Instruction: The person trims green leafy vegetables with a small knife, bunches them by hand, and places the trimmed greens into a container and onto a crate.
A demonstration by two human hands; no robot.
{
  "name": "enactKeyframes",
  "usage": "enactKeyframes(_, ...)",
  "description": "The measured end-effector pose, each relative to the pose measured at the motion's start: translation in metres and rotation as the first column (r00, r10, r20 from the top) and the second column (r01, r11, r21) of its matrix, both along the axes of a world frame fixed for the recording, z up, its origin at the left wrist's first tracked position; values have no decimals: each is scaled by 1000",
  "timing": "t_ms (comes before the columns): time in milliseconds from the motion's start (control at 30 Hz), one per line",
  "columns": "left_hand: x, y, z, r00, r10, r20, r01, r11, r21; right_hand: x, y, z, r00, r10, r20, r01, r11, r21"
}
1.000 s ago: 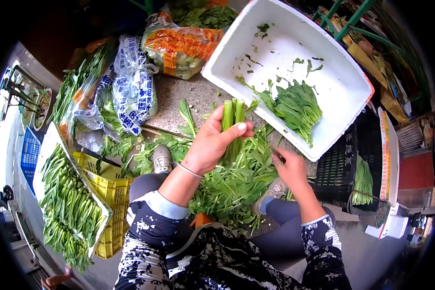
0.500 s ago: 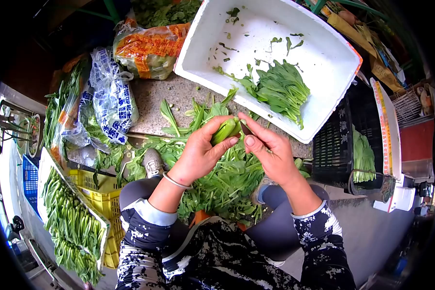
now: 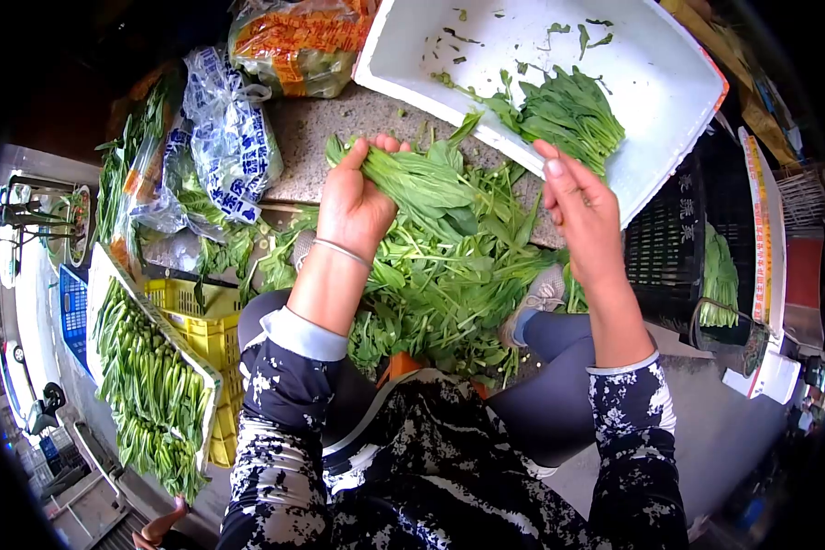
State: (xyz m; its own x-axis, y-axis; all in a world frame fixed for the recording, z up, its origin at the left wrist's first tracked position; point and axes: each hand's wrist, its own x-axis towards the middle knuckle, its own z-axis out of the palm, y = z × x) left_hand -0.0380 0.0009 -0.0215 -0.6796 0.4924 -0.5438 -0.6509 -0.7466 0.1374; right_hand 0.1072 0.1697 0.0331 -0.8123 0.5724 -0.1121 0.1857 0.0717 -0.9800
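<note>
Greens (image 3: 426,188) across left grip (image 3: 357,203)

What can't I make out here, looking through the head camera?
All in the head view:
- Anything inside the right hand: hidden by the hand itself.
- The gripped part of the leafy green bunch: covered by the left hand.
- The white foam box's far rim: cut off by the top edge.
- The blue-printed plastic bag's full contents: obscured by crumpled, printed plastic.

The left forearm (image 3: 325,286) and right forearm (image 3: 617,321) reach forward, well apart. The left hand (image 3: 357,211) is rolled outward, fingers curled in a closed grip. The right hand (image 3: 588,225) is raised, thumb near the index finger, other fingers bent inward.
</note>
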Motion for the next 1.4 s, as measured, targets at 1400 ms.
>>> enactKeyframes(1400,10,21,8,923,-377,-78,305,839,-451,-88,329,-129,534,-240,811,-432,747,506)
